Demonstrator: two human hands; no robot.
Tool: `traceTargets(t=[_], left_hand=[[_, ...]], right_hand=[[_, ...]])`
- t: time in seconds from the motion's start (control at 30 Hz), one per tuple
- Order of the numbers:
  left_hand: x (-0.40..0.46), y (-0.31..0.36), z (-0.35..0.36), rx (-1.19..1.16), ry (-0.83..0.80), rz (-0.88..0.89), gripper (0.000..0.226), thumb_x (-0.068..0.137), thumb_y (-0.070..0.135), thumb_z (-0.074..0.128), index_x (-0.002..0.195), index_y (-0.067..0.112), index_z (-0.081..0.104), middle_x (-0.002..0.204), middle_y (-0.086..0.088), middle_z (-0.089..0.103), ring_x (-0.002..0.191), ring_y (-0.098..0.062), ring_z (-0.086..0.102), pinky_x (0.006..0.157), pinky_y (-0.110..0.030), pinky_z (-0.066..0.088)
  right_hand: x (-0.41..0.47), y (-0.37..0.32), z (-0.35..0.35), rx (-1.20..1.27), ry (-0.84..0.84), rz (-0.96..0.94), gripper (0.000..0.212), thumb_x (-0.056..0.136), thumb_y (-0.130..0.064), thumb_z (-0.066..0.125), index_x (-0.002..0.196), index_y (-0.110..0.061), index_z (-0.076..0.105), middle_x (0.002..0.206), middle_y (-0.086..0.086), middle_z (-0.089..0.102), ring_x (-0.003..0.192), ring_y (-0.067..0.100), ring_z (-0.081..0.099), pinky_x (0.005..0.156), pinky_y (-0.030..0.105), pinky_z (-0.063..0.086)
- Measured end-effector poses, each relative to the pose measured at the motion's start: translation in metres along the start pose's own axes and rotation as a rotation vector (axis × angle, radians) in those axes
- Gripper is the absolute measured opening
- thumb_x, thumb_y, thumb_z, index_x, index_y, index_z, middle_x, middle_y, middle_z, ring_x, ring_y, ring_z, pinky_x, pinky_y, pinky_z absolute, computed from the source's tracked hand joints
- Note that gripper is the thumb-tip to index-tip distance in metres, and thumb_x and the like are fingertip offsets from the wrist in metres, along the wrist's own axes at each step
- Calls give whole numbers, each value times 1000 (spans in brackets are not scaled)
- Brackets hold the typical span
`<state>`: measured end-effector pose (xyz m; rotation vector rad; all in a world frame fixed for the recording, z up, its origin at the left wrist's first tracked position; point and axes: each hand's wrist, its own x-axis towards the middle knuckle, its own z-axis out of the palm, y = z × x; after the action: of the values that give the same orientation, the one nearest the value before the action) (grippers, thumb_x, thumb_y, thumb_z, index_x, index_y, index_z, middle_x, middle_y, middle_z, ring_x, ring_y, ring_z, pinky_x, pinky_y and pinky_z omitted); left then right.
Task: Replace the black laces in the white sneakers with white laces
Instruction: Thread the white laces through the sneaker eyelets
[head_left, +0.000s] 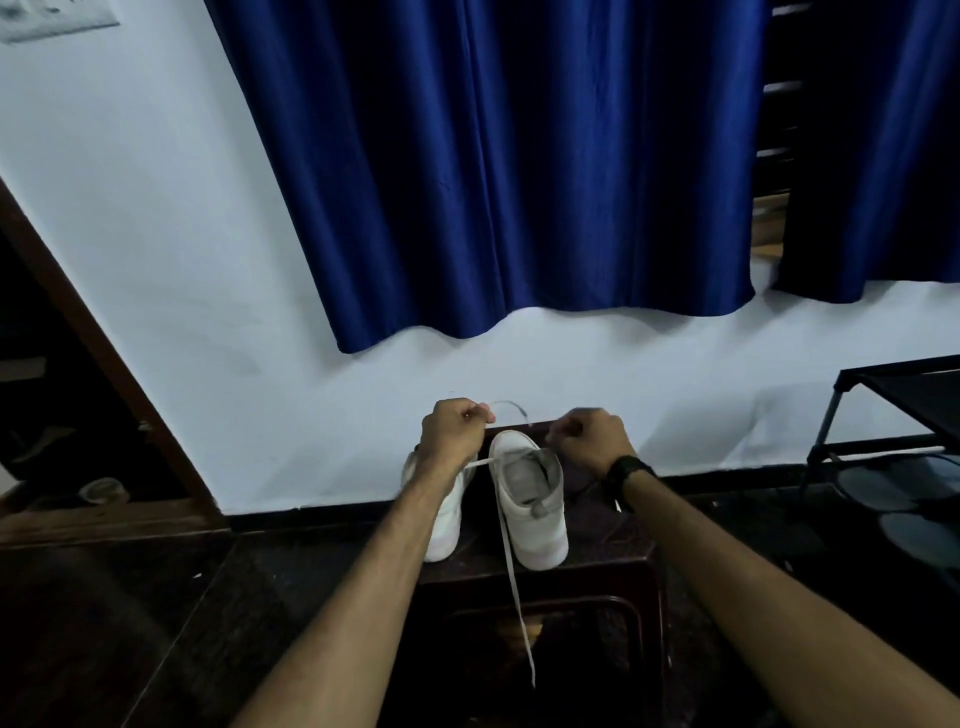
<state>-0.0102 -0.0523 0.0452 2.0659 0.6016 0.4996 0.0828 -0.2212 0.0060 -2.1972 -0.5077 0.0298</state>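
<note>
Nearest the camera, the free tail of a flat white cotton lace (514, 587) hangs down the front face of a dark brown moulded plastic stool (561, 623), its tip low over the stool's cut-out panel. On the stool's top stands a pair of white low-top sneakers. The right-hand white sneaker (530, 499) has its heel toward the person and its toe toward the wall, so its long axis runs straight away from the camera. The left-hand white sneaker (447, 519) stands just beside it, largely hidden behind the left forearm.

Over the far, toe end of the stool top both hands work. The left hand (451, 434) is curled, its thumb and fingertips pinching a short end of the white lace that arcs toward the wall; a taut run of lace passes from under that wrist across to the right-hand sneaker's eyelets. The right hand (592, 439), with a black wristwatch (626, 475), is also curled just off the sneaker's right side; whether it pinches lace cannot be told.

Both hands lie about equally near the toe eyelets, so the next threading likely goes crosswise to the sneaker's long axis.

Behind the stool rise a pale wall and a deep blue satin curtain (493, 166).
</note>
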Motion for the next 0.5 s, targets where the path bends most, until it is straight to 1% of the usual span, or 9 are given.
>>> traceTargets(t=[0.03,0.07,0.13,0.2,0.23,0.3,0.37,0.43,0.5], left_hand=[[0,-1,4,19,-9,10,24,90,21,57,73,26,74,96,6,75,98,-22,66,86,-31,51],[0,-1,8,35,-15,16,22,89,20,59,76,25,75,99,5,75,103,-19,66,92,-31,50],[2,-1,17,71,1,-6,16,88,25,62,83,24,77,99,5,76,103,-18,66,91,-29,51],[6,-3,24,118,11,-32,14,85,33,64,86,27,77,98,6,75,100,-17,67,87,-30,52],[7,-3,27,147,8,-29,14,84,33,64,86,29,77,97,7,75,97,-16,66,85,-28,52],[11,-1,34,186,-20,-6,16,86,24,61,86,26,77,96,8,74,94,-13,64,79,-20,45],[16,0,45,195,-89,17,21,87,13,57,86,18,77,97,2,75,98,-16,64,76,-16,40],[18,2,57,236,-153,12,22,86,11,55,87,15,77,98,-3,75,99,-19,65,75,-17,42],[21,-1,68,285,-176,6,21,85,15,55,83,19,76,96,-2,74,97,-20,67,75,-23,49]], right_hand=[[2,5,7,-38,-40,50,12,78,-28,74,89,-24,76,97,-2,74,96,17,66,86,26,51],[3,7,13,-63,-79,93,14,77,-31,75,89,-24,76,96,-1,74,95,17,66,84,27,52],[7,10,25,-91,-123,151,10,76,-33,72,79,-24,75,87,0,74,90,18,67,74,26,52],[12,12,33,-94,-147,152,16,81,-30,67,68,-21,68,76,2,69,86,20,66,61,22,44],[14,12,36,-103,-152,159,20,84,-28,64,66,-20,66,74,4,66,86,23,65,59,22,40],[19,15,41,-100,-161,173,18,89,-25,58,79,-17,71,86,10,69,93,27,64,65,21,37],[22,18,46,-84,-151,181,25,91,-24,52,95,-9,72,99,16,70,98,29,64,68,25,38],[23,22,50,-68,-133,183,31,94,-26,49,100,-4,69,103,19,69,101,33,63,73,32,42],[23,26,52,-28,-135,176,31,94,-25,48,100,-2,68,105,22,68,103,36,62,78,34,45]])
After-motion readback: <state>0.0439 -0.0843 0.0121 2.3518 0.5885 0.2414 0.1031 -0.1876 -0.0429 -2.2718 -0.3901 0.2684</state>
